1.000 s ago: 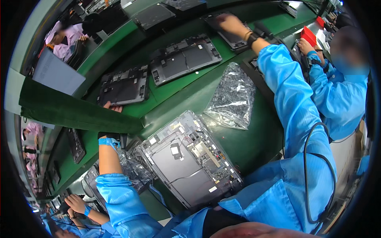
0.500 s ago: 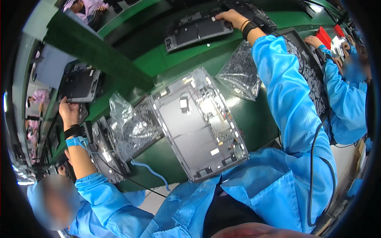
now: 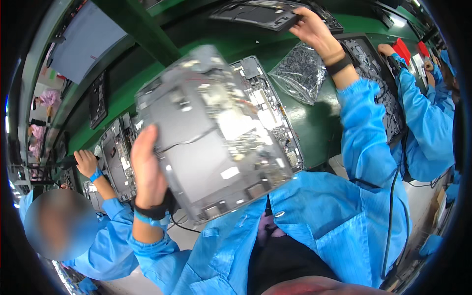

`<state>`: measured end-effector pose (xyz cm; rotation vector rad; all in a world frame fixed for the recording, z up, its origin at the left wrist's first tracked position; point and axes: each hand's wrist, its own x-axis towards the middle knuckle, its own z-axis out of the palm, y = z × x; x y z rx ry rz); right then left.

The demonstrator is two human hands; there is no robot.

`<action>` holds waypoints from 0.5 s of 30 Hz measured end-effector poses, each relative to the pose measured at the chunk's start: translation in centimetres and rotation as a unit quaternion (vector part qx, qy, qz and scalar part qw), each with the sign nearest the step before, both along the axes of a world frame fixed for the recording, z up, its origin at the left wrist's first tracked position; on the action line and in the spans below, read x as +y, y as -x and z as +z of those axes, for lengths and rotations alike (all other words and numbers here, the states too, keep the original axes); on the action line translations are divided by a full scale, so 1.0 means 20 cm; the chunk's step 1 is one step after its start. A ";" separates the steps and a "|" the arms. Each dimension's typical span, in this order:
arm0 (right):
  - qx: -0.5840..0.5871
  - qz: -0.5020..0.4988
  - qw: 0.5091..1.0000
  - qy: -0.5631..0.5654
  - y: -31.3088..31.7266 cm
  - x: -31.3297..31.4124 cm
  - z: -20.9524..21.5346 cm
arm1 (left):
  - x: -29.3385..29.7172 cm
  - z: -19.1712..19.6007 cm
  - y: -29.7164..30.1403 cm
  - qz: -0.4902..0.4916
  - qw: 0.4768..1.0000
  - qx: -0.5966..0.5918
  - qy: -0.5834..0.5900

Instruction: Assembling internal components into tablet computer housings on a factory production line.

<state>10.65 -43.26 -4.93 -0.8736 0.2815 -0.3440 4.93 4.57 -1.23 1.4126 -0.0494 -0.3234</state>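
Observation:
My left hand [image 3: 147, 172] grips the left edge of an opened grey laptop base [image 3: 194, 142], its circuit board and cables showing. This base is held up in front of my chest, smeared by motion. Behind it, partly covered, a second opened laptop base [image 3: 275, 113] rests on the green bench. My right hand [image 3: 317, 37], arm stretched out, holds the right corner of another dark laptop base [image 3: 255, 15] at the far side; some of its fingers are hidden.
A clear plastic bag [image 3: 301, 71] lies on the green bench [image 3: 314, 128]. Right of it stands a tray of dark parts [image 3: 364, 59]. Co-workers sit close on both sides. More laptop bases [image 3: 115, 157] lie at left, beside a green post [image 3: 142, 29]. A black cable [image 3: 391, 211] hangs by my right arm.
My left hand has come from the left rack to the middle, raising a laptop base over the one on the bench. The far base in my right hand has shifted and tilted.

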 end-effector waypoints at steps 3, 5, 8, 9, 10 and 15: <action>-0.084 -0.011 0.996 -0.041 0.34 0.15 0.15 | -0.21 -0.08 0.02 -0.078 0.994 0.043 0.068; -0.133 0.006 0.991 -0.029 0.55 0.23 0.17 | -0.26 -0.17 -0.02 -0.092 0.993 0.043 0.056; -0.173 0.007 0.984 -0.034 0.87 0.47 0.18 | -0.28 -0.22 -0.04 -0.115 0.992 0.037 0.039; -0.174 0.009 0.984 -0.040 0.96 0.56 0.18 | -0.28 -0.23 -0.04 -0.131 0.990 0.046 0.025; -0.175 0.012 0.983 -0.048 1.05 0.65 0.18 | -0.27 -0.23 -0.04 -0.132 0.990 0.045 0.024; -0.130 -0.033 0.987 -0.092 1.29 1.08 0.04 | -0.25 -0.27 -0.07 -0.218 0.976 0.012 0.025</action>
